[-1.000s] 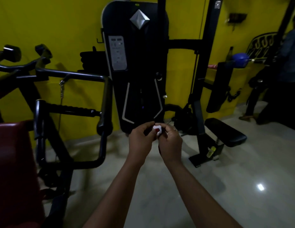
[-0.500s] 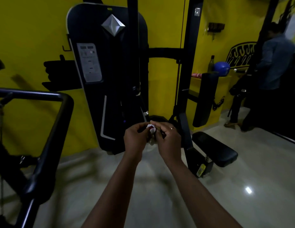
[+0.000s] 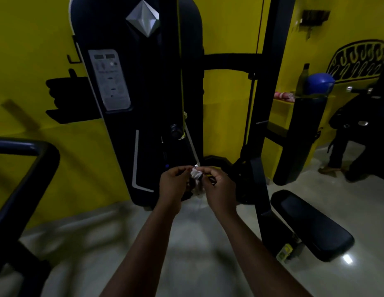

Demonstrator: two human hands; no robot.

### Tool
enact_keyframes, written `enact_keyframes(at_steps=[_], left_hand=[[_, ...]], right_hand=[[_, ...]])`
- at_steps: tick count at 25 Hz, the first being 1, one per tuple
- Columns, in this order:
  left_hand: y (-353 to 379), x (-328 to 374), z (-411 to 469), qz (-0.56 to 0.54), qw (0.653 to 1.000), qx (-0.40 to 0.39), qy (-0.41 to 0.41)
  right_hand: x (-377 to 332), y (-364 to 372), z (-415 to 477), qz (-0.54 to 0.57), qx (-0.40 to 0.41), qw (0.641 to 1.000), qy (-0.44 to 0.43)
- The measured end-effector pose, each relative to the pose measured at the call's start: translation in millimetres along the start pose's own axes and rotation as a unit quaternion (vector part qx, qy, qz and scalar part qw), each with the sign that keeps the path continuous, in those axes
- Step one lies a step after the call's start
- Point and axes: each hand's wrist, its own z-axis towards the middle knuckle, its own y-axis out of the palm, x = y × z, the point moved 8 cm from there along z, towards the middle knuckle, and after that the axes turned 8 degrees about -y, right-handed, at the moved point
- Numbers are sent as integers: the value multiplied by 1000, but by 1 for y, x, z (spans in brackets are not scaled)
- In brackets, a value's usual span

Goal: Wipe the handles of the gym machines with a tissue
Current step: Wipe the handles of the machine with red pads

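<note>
Head camera: left hand [image 3: 173, 183] and right hand [image 3: 221, 188] are pinching a crumpled white tissue [image 3: 196, 174] between them, before the black machine [image 3: 120, 144]; its grey label panel [image 3: 110, 80] is showing print too blurred to read

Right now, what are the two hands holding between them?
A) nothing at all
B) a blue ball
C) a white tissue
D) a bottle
C: the left hand and the right hand both pinch a small crumpled white tissue in front of the black weight machine.
</note>
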Motion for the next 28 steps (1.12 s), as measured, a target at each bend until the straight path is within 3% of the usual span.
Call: enact_keyframes(at_steps=[9, 14, 20, 24, 28], left_hand=[[4, -15, 127, -84, 982, 168, -19], [6, -16, 168, -111, 961, 254, 9], [13, 8, 194, -31, 960, 261, 93], [1, 12, 214, 13, 954, 289, 71], [-4, 12, 222, 35, 952, 299, 56]], right_hand=[[130, 51, 108, 65, -102, 993, 17], [179, 64, 164, 54, -140, 989, 14], [150, 87, 215, 96, -117, 984, -92], [143, 121, 199, 121, -165, 967, -150], [188, 118, 157, 108, -177, 955, -213]])
